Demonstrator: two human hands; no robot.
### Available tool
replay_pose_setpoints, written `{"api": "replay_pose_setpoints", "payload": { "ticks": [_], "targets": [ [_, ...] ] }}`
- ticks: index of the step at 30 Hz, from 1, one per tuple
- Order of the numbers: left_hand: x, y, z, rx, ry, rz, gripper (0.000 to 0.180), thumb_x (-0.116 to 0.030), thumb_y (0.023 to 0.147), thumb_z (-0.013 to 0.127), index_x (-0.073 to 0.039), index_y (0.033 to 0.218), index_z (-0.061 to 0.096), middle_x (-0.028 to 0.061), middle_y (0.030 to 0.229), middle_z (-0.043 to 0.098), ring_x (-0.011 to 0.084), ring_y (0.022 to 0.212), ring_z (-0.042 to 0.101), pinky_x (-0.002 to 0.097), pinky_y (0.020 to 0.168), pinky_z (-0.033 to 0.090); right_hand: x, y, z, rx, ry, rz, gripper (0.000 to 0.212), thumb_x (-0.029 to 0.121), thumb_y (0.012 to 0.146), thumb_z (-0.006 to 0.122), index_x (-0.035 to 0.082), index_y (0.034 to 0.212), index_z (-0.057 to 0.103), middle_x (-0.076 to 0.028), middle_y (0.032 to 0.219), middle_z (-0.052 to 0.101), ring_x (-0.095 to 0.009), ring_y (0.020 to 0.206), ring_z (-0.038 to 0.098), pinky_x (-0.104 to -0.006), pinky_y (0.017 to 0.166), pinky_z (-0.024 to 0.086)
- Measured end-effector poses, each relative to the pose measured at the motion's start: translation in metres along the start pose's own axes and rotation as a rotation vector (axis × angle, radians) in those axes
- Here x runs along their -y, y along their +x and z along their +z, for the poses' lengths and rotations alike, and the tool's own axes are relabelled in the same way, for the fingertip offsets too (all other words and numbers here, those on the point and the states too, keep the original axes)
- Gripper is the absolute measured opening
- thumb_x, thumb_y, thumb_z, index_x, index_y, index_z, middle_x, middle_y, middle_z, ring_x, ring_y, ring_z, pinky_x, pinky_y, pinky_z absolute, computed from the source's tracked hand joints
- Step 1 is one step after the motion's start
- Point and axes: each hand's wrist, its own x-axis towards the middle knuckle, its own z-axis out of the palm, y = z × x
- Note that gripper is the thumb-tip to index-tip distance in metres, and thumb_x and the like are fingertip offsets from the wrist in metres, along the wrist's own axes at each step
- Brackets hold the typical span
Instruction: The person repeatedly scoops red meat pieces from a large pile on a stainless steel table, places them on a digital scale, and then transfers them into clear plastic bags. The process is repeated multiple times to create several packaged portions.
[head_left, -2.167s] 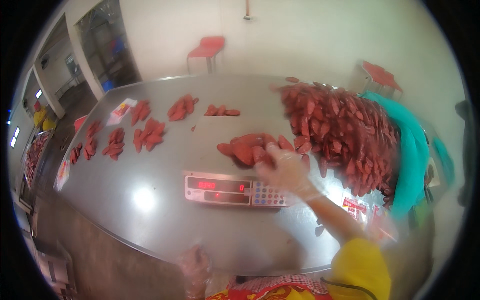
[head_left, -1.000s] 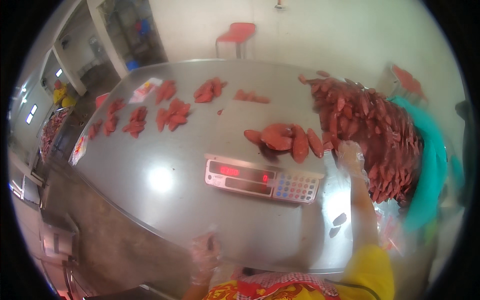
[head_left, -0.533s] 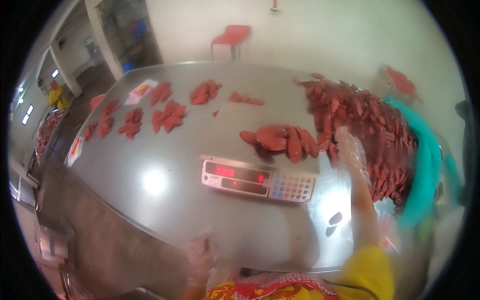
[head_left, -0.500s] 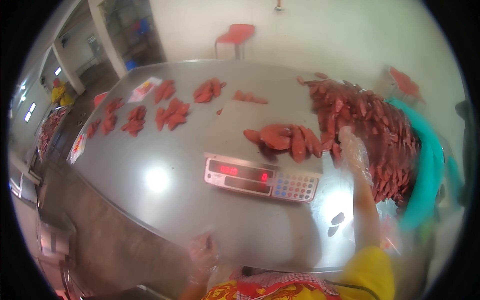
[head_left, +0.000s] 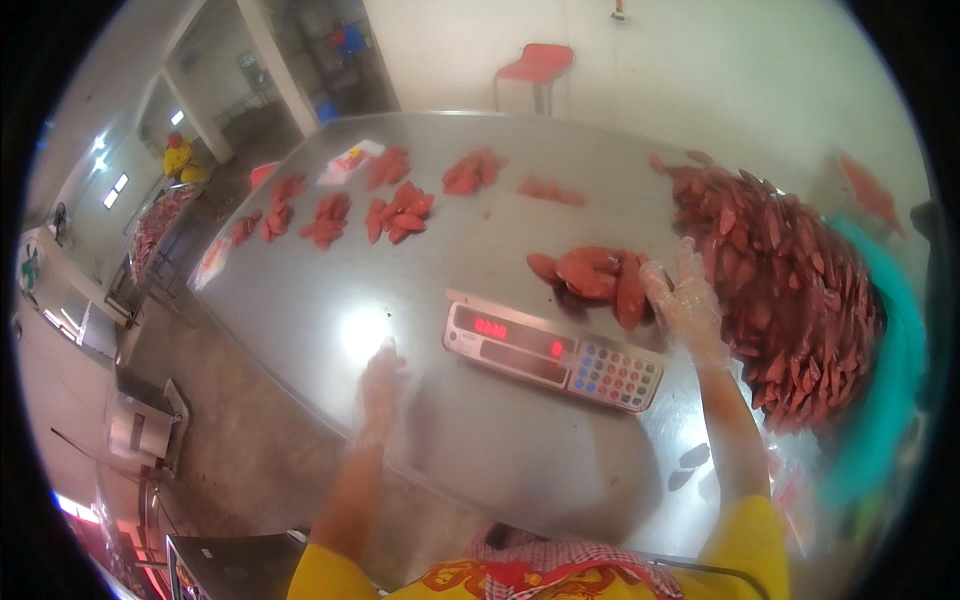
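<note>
My right hand (head_left: 690, 310), in a clear plastic glove, has its fingers spread beside the right end of a small group of reddish, long oval pieces (head_left: 590, 272). They lie on the pan of a digital scale, and whether my fingertips touch the last piece I cannot tell. Just right of that hand rises a big heap of the same pieces (head_left: 770, 270). The scale's panel (head_left: 520, 345), with lit red digits and a keypad, faces me. Left of it my gloved left hand (head_left: 382, 385) reaches over the metal table, its fingers smeared by motion.
On the metal table (head_left: 290, 290), several small piles of the pieces (head_left: 400, 212) lie at the far left, with printed packets (head_left: 350, 162) by them. Teal cloth or plastic (head_left: 890, 330) borders the heap. A red stool (head_left: 537, 65) stands behind. A person in yellow (head_left: 180, 158) is far left.
My left hand has moved forward from the near edge over the table. My right hand has come from the heap to the pieces on the scale. The scale's reading has changed and the view has shifted.
</note>
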Motion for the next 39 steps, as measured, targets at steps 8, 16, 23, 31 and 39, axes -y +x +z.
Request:
{"api": "replay_pose_setpoints", "payload": {
  "ticks": [8, 16, 23, 31, 39],
  "targets": [
    [0.002, 0.156, 0.064, 0.248, -0.372, -0.012, 0.102, -0.079, 0.095, 0.045, 0.003, 0.156, 0.035, 0.0238, 0.154, 0.045, 0.0366, 0.138, 0.045, 0.0498, 0.111, 0.039, 0.021, 0.011, 0.039, 0.129, -0.227, -0.033, 0.092, 0.057, 0.088, 0.068, -0.007, 0.149, 0.043, -0.039, 0.143, 0.048, -0.051, 0.132, 0.049, -0.0497, 0.112, 0.039],
    [-0.03, 0.177, 0.14, 0.645, -0.771, 0.031, 0.077, -0.066, 0.099, 0.053, -0.003, 0.144, 0.05, 0.0139, 0.136, 0.06, 0.0237, 0.12, 0.06, 0.0391, 0.106, 0.048, 0.106, 0.024, 0.123, 0.14, 0.222, -0.087, 0.085, 0.05, 0.083, 0.077, -0.004, 0.144, 0.052, -0.03, 0.136, 0.06, -0.043, 0.123, 0.061, -0.0429, 0.104, 0.048],
    [-0.055, 0.185, 0.087, 0.791, -1.423, -0.114, 0.036, -0.044, 0.1, 0.065, -0.012, 0.115, 0.06, 0.0072, 0.111, 0.066, 0.0224, 0.106, 0.065, 0.0393, 0.094, 0.054, 0.262, 0.017, 0.198, 0.117, -0.079, -0.262, 0.07, 0.043, 0.087, 0.07, -0.001, 0.14, 0.056, -0.025, 0.116, 0.068, -0.042, 0.103, 0.067, -0.0465, 0.091, 0.053],
    [0.001, 0.3, 0.045, 0.732, -1.1, -0.151, 0.024, -0.036, 0.105, 0.058, -0.014, 0.107, 0.067, 0.0051, 0.097, 0.07, 0.016, 0.088, 0.066, 0.0306, 0.08, 0.054, 0.294, -0.001, 0.35, -0.116, 0.063, 0.002, 0.06, 0.051, 0.1, 0.053, 0.003, 0.136, 0.058, -0.03, 0.129, 0.059, -0.044, 0.111, 0.062, -0.0583, 0.096, 0.048],
    [-0.003, 0.305, 0.003, 0.661, 0.34, 0.814, 0.041, -0.025, 0.108, 0.047, -0.004, 0.141, 0.059, 0.0193, 0.13, 0.066, 0.0314, 0.122, 0.061, 0.0396, 0.103, 0.048, 0.273, -0.017, 0.384, -0.14, 0.34, 0.231, 0.041, 0.029, 0.104, 0.049, 0.0, 0.132, 0.058, -0.026, 0.124, 0.062, -0.043, 0.112, 0.062, -0.051, 0.099, 0.048]
  ]
}}
